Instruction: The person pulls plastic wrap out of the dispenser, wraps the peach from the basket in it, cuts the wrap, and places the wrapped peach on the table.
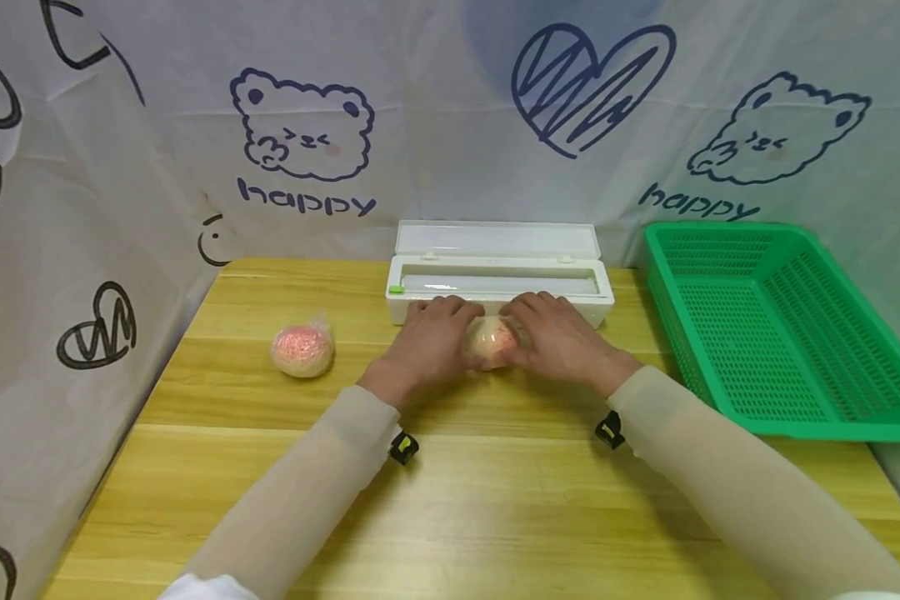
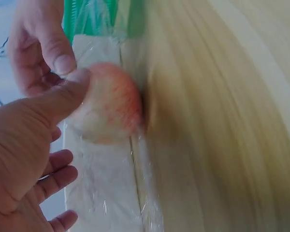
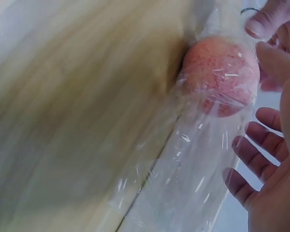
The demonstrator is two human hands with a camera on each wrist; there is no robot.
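Note:
Both hands meet at a round pink and cream peach (image 1: 490,340) lying against the front of a white cling film dispenser (image 1: 585,309). Clear cling film (image 3: 186,159) drapes over the fruit and the box's front. In the left wrist view, the left hand (image 2: 24,145) has its thumb over the peach (image 2: 108,104), with its other fingers loosely bent and apart. From the other side, the right hand (image 3: 275,150) brings its thumb to the peach's edge, its remaining fingers bent below. The fingertips behind the fruit are partly hidden.
A second pink and cream fruit (image 1: 302,350), wrapped in film, sits on the left of the wooden table (image 1: 495,508). At the right stands a green plastic basket (image 1: 757,358). The dispenser's lid (image 1: 497,239) is raised, near a white cloth (image 1: 450,125) with drawings.

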